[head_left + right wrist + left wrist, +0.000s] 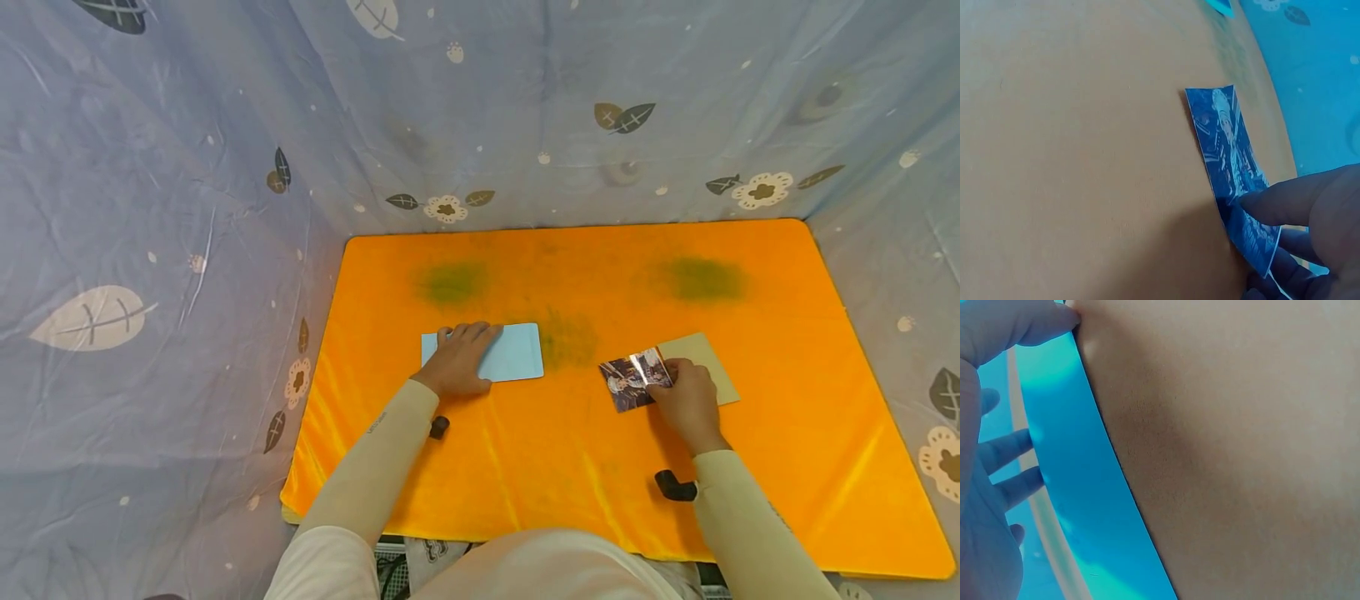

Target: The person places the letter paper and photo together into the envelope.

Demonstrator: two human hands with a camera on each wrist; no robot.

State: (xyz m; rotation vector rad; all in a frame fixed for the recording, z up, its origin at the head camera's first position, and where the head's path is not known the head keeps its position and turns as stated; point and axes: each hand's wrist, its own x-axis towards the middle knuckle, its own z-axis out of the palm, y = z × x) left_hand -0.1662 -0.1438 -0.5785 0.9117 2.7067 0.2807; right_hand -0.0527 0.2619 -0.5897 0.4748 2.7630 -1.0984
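Note:
A light blue card (519,353) lies flat on the orange mat (570,467), left of centre. My left hand (459,358) rests on its left half with straight fingers. In the left wrist view the fingers (1007,450) are spread over the blue card (1079,487), with the thumb at its edge. Right of centre lies a printed photo (628,383), partly overlapping a tan card (708,358). My right hand (686,400) pinches the photo's right end. The right wrist view shows the thumb on top of the photo (1225,150) and fingers beneath its near corner, in my right hand (1310,215).
Blue-grey cloth with a leaf and flower print (187,250) walls in the mat at the back and both sides. Two dark green smudges (450,282) mark the mat's far part. The mat's front edge (525,537) is close to my body.

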